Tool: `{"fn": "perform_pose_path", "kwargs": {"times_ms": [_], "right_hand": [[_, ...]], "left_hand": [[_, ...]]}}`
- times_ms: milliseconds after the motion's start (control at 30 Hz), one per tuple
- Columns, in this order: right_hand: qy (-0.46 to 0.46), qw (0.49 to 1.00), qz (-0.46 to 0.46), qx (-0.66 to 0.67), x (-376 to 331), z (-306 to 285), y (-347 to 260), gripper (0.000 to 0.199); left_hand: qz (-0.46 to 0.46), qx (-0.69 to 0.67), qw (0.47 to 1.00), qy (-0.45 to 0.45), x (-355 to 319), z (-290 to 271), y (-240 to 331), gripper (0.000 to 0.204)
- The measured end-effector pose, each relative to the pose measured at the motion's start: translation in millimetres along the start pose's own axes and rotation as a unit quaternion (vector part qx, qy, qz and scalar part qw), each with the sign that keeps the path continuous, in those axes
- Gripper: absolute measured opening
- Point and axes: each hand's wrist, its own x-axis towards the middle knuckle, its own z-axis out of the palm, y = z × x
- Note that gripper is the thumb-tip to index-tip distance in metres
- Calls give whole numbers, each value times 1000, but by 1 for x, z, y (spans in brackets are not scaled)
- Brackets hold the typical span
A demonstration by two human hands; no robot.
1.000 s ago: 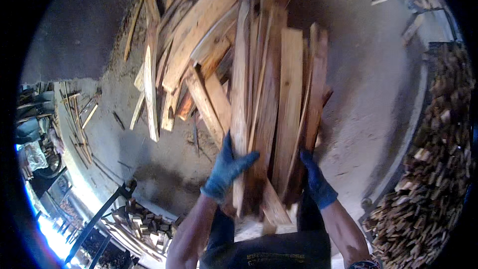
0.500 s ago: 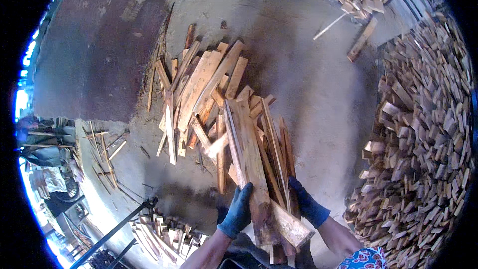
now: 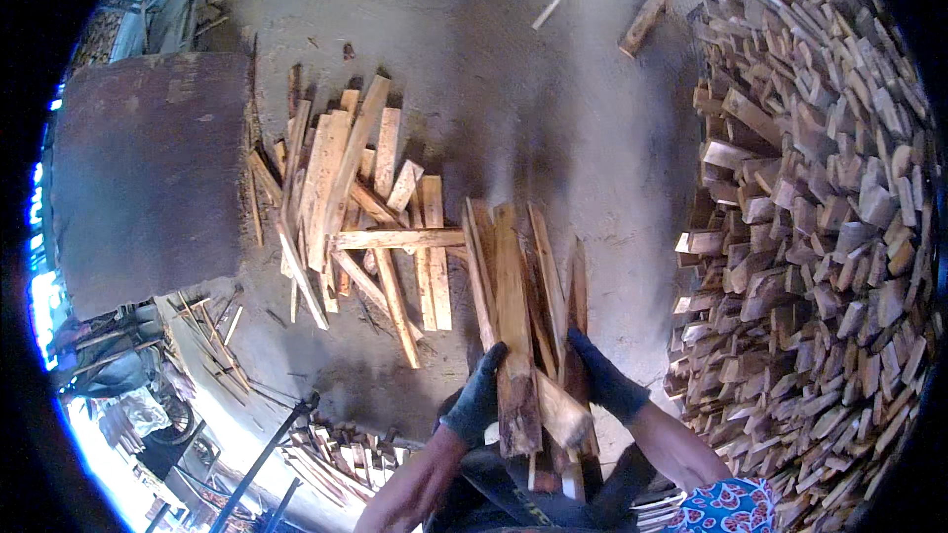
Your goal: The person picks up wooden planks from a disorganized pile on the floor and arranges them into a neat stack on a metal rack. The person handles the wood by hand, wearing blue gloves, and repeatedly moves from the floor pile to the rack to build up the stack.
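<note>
Between my two gloved hands I hold a bundle of several long wooden boards (image 3: 514, 326) in front of my body. My left hand (image 3: 475, 397), in a dark blue-grey glove, is closed against the bundle's left side. On the opposite side my right hand (image 3: 603, 380) presses the outer boards, its fingers partly hidden behind them. One shorter block (image 3: 563, 413) lies aslant across the near end of the bundle. Beyond and to the left, a loose heap of boards (image 3: 333, 178) lies on the floor, with one board (image 3: 400, 240) crosswise near the bundle.
A tall stack of split wood (image 3: 800, 266) lines the right side. A dark flat sheet (image 3: 148, 178) lies at the left. A lone plank (image 3: 654, 5) rests on the floor at the far right. Near lower left are a metal bar (image 3: 265, 456) and a smaller wood pile (image 3: 341, 459).
My view has turned to the right, so the heap and sheet appear farther left. The held bundle is now apart from most of the heap, still between both hands.
</note>
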Motion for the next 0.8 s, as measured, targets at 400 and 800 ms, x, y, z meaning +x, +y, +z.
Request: {"fn": "perform_pose_path", "kwargs": {"times_ms": [400, 800], "right_hand": [[-7, 995, -100, 6, 111, -20, 17, 63], [15, 996, -78, 32, 104, -20, 21, 65]], "left_hand": [[68, 113, 991, 14, 70, -50, 14, 41], [40, 215, 976, -12, 80, -42, 27, 29]]}}
